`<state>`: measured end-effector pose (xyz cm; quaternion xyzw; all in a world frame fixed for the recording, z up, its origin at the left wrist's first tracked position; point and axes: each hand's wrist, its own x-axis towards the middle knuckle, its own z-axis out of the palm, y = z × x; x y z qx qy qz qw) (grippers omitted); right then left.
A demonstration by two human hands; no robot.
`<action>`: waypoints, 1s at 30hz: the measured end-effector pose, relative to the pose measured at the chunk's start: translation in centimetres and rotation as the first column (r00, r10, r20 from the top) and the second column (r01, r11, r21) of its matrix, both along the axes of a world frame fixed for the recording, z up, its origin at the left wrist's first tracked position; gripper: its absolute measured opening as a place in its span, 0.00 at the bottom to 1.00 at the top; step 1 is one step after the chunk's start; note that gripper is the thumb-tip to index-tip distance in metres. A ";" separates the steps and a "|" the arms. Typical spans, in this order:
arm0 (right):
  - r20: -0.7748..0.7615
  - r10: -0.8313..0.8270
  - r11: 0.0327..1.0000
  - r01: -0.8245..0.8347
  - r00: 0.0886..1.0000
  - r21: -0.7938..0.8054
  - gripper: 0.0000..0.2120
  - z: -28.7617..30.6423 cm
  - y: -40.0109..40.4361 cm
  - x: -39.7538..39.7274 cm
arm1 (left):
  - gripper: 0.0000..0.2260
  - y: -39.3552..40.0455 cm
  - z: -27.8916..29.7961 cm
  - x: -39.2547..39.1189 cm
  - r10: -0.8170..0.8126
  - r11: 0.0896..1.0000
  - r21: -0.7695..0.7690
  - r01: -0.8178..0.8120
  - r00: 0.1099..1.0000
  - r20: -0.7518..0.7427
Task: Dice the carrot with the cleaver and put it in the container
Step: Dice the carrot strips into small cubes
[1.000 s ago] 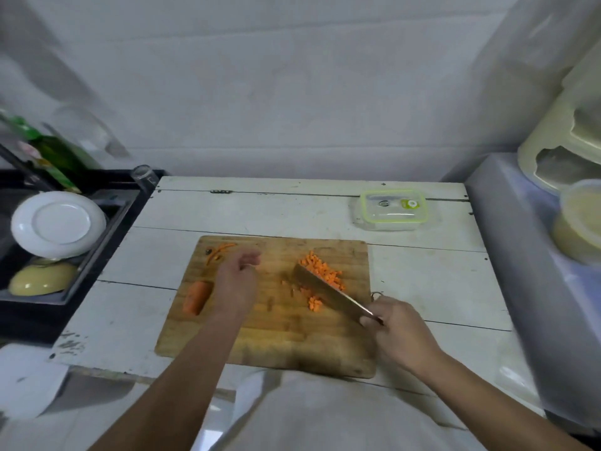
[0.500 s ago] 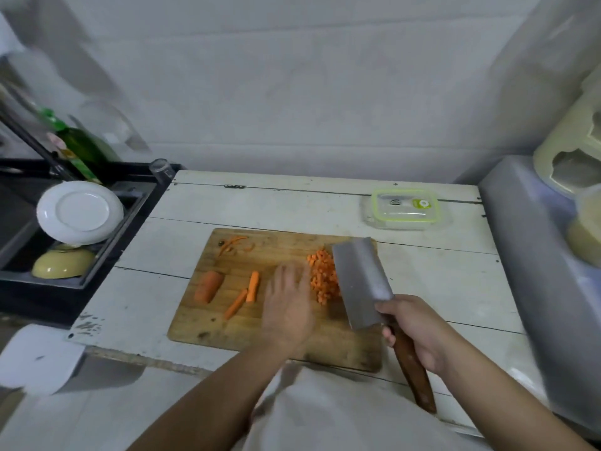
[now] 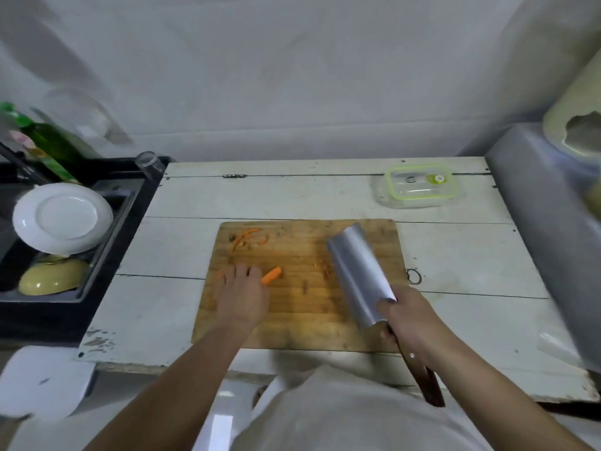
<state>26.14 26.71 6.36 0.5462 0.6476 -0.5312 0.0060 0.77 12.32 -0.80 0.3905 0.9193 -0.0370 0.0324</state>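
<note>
Reaching for carrot sticks (image 3: 272,275) on the cutting board (image 3: 292,320).
Left hand (image 3: 242,294) fingers curl onto them; right hand (image 3: 410,320) grips the cleaver (image 3: 356,271), blade flat. Beyond it, the lidded container (image 3: 419,187) sits unfilled; dicing remains.

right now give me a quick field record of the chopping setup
board: wooden cutting board on the white table
left hand: left hand on carrot pieces
right hand: right hand grips the cleaver, blade flat over the board
dice: mostly hidden by the blade
container: container behind the board, lid on
</note>
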 end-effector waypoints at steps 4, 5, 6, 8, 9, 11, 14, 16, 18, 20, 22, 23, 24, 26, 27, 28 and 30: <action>0.056 0.058 0.991 -0.064 0.997 0.120 0.07 -0.8 -2.8 -2.2 | 0.18 1.2 0.9 1.3 -0.145 0.985 -0.075 0.156 0.981 0.127; 0.099 0.084 0.980 -0.100 0.992 0.173 0.07 -1.1 -3.4 -2.7 | 0.19 1.6 1.1 2.0 -0.149 0.982 -0.089 0.166 0.973 0.175; 0.153 0.110 0.963 -0.144 0.982 0.228 0.08 -1.3 -4.0 -3.2 | 0.20 1.8 1.6 2.8 -0.140 0.980 -0.108 0.170 0.960 0.241; 0.178 0.142 0.934 -0.192 0.974 0.303 0.09 -1.5 -5.2 -4.0 | 0.18 2.0 2.2 3.9 -0.082 0.984 -0.115 0.139 0.910 0.406; 0.176 0.152 0.920 -0.204 0.973 0.335 0.09 -1.7 -5.7 -4.2 | 0.16 1.9 2.3 3.9 -0.024 0.991 -0.104 0.087 0.866 0.500; 0.243 0.196 0.856 -0.287 0.950 0.429 0.09 -1.6 -6.7 -4.5 | 0.15 1.7 2.5 3.5 0.118 0.993 -0.075 -0.092 0.710 0.694; 0.351 0.246 0.760 -0.405 0.904 0.509 0.10 -1.7 -7.1 -5.0 | 0.13 1.8 2.5 2.8 0.274 0.882 -0.096 -0.461 0.336 0.901; 0.404 0.263 0.728 -0.455 0.876 0.513 0.10 -1.6 -7.0 -5.5 | 0.13 1.7 2.0 2.7 0.288 0.797 -0.093 -0.597 0.240 0.927; 0.423 0.298 0.719 -0.493 0.856 0.489 0.11 -1.5 -6.9 -5.9 | 0.14 1.4 1.2 3.1 0.269 0.760 -0.033 -0.649 0.268 0.925; 0.446 0.334 0.689 -0.538 0.830 0.485 0.11 -1.6 -6.8 -6.6 | 0.13 1.5 0.5 3.4 0.257 0.714 0.015 -0.700 0.281 0.924; 0.466 0.363 0.673 -0.573 0.807 0.467 0.11 -1.5 -6.7 -7.3 | 0.11 1.6 0.4 3.6 0.248 0.691 0.037 -0.721 0.285 0.926; 0.468 0.372 0.675 -0.580 0.802 0.456 0.11 -1.6 -6.7 -7.4 | 0.11 1.7 0.4 3.7 0.243 0.703 0.041 -0.710 0.294 0.924; 0.470 0.379 0.677 -0.585 0.797 0.446 0.11 -1.7 -6.7 -7.3 | 0.10 1.8 0.5 3.8 0.241 0.715 0.038 -0.698 0.297 0.924; 0.470 0.399 0.681 -0.598 0.787 0.423 0.11 -1.9 -6.8 -6.5 | 0.10 1.6 0.5 4.4 0.251 0.716 0.001 -0.698 0.259 0.933; 0.460 0.408 0.688 -0.596 0.789 0.414 0.12 -2.0 -6.7 -5.9 | 0.11 1.4 0.4 4.8 0.250 0.704 -0.018 -0.710 0.224 0.942; 0.446 0.411 0.695 -0.590 0.795 0.412 0.12 -2.1 -6.5 -5.4 | 0.11 1.2 0.3 5.2 0.250 0.685 -0.032 -0.728 0.194 0.949; 0.411 0.397 0.696 -0.562 0.820 0.448 0.13 -2.3 -6.1 -4.4 | 0.11 1.1 0.1 5.9 0.246 0.639 -0.036 -0.768 0.161 0.956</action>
